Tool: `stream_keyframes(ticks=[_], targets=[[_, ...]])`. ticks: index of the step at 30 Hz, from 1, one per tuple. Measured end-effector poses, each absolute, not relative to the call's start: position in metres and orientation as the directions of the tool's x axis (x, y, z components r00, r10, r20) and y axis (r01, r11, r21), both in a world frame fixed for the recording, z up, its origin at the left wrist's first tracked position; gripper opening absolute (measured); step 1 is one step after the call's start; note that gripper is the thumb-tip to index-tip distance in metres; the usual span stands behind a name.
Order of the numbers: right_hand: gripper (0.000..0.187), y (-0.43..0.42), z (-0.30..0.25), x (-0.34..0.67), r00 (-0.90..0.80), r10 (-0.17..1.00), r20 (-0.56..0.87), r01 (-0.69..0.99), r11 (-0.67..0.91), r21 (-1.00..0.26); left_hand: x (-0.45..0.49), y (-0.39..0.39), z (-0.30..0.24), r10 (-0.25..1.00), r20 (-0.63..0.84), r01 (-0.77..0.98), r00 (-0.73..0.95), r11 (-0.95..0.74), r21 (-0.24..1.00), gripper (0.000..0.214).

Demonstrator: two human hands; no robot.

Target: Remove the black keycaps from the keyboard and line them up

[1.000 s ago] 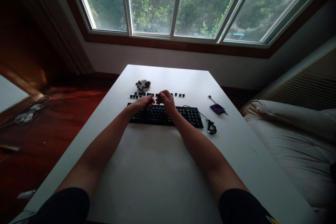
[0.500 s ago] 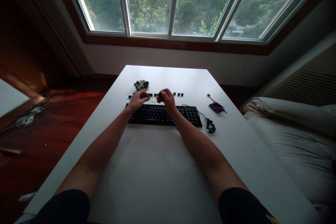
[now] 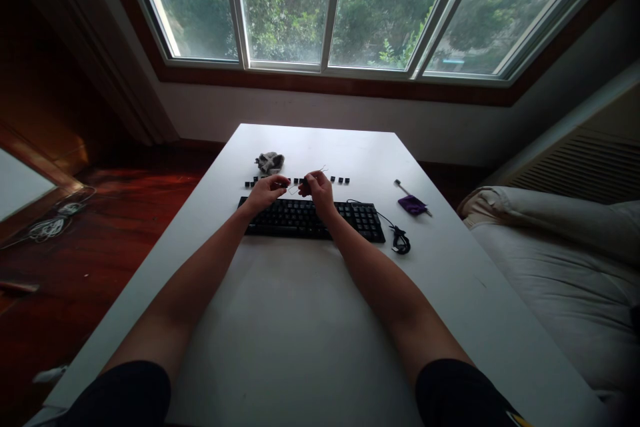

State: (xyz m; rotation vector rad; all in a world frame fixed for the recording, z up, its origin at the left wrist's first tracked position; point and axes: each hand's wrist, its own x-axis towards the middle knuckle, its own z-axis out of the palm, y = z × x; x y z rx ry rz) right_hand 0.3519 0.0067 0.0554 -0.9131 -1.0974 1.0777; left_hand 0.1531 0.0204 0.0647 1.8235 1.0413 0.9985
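A black keyboard (image 3: 295, 219) lies across the white table, and both my hands are held over its back edge. My right hand (image 3: 320, 191) is closed on a wire keycap puller (image 3: 294, 191) with a dark grip; thin wire juts out on both sides of the fingers. My left hand (image 3: 266, 193) is closed in a pinch close to the puller's left wire end. What lies between its fingertips is too small to make out. Behind the hands runs a row of loose black keycaps (image 3: 341, 180), partly hidden by my fingers.
A crumpled grey cloth (image 3: 270, 162) lies behind the keycaps on the left. To the right are a coiled black cable (image 3: 401, 240) and a small brush (image 3: 399, 183) beside a purple pouch (image 3: 413, 205). A pale sofa (image 3: 555, 267) flanks the white table (image 3: 295, 320).
My left fingertips have shifted slightly to the right, closer to the wire end of the puller. My right hand has barely moved, and the keyboard stays where it was.
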Motion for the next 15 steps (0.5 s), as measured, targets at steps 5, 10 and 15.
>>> stream_keyframes(ticks=[5,10,15], targets=[[0.030,0.011,0.053,0.358,0.157,0.966,0.208,-0.218,0.239,-0.946,0.154,0.030,0.057,0.914,0.308,0.477,0.263,-0.401,0.783,0.041],[0.030,0.015,0.049,0.361,0.190,0.969,0.160,-0.228,0.202,-0.952,0.167,0.044,0.053,0.920,0.286,0.768,0.269,-0.384,0.513,0.032],[0.031,0.014,0.050,0.362,0.205,0.965,0.164,-0.218,0.208,-0.953,0.183,0.057,0.052,0.892,0.306,0.826,0.334,-0.433,0.361,0.031]])
